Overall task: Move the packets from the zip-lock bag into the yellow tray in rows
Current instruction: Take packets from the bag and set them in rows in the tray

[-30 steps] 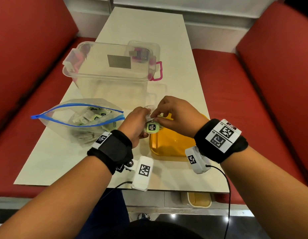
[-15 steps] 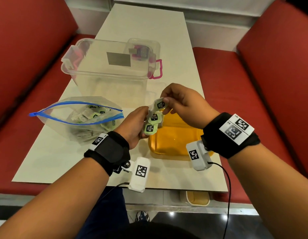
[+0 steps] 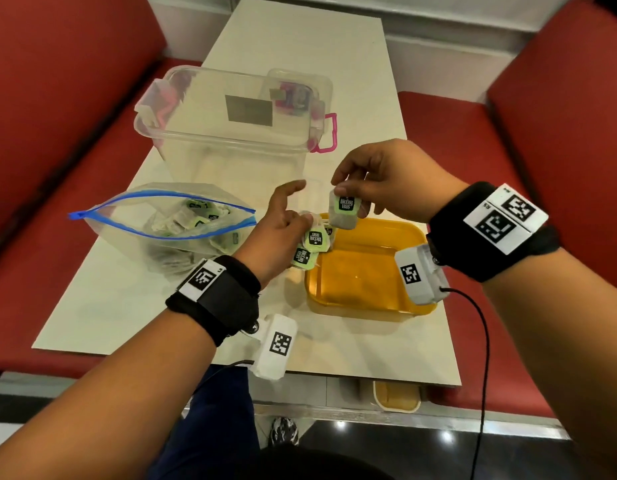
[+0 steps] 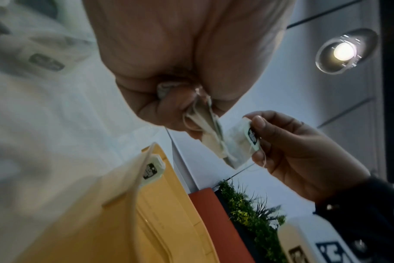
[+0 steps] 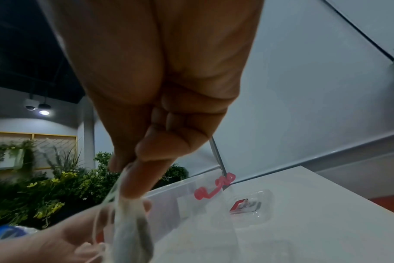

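One packet [image 3: 344, 212] is up in the air, pinched by its top edge between thumb and fingers of the right hand [image 3: 386, 181], hanging just over the far left corner of the yellow tray [image 3: 366, 308]. Right beside it, the left hand [image 3: 277, 237] grips a small bunch of packets [image 3: 309, 247] by their tops, forefinger sticking out, the bunch dangling over the tray's left rim. From the left wrist view a thin string seems to run between the single packet and the bunch, so this looks like separating one from the cluster. The tray floor shows bare yellow; no row started, as far as I can see. The zip-lock bag [image 3: 161, 220] lies open on the worktop [image 3: 127, 306] to the left, plenty of packets still in it. Behind stands a clear lidded box [image 3: 231, 133]. Next move, I'd say: get that string free, then lay the packet flat in a tray corner, square to the wall, to begin the first row.
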Action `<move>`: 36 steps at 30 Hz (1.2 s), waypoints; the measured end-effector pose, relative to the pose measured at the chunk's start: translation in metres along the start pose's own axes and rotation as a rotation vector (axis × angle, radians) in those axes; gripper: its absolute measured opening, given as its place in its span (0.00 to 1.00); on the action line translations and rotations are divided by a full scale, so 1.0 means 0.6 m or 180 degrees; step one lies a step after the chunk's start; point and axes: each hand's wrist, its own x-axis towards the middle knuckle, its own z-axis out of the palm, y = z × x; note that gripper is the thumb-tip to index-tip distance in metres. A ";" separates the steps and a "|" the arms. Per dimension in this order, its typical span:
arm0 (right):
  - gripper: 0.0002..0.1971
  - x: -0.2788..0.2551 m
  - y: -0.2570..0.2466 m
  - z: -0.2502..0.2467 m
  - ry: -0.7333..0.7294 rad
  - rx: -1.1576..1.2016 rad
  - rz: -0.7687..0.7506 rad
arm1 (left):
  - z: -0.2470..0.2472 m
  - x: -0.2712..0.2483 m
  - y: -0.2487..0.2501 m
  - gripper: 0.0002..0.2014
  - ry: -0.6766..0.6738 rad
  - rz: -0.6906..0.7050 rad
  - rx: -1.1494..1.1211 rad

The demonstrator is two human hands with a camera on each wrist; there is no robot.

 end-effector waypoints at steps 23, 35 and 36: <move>0.04 0.048 0.004 0.016 -0.0514 -0.0853 0.0313 | -0.021 0.013 -0.034 0.08 0.0313 0.0507 0.1330; 0.05 0.071 0.050 0.093 -0.1089 -0.1367 0.0710 | -0.033 -0.003 -0.042 0.14 0.0458 -0.0228 0.0154; 0.06 0.074 0.051 0.098 -0.1090 -0.1421 0.0708 | -0.034 -0.005 -0.042 0.14 0.0461 -0.0233 0.0133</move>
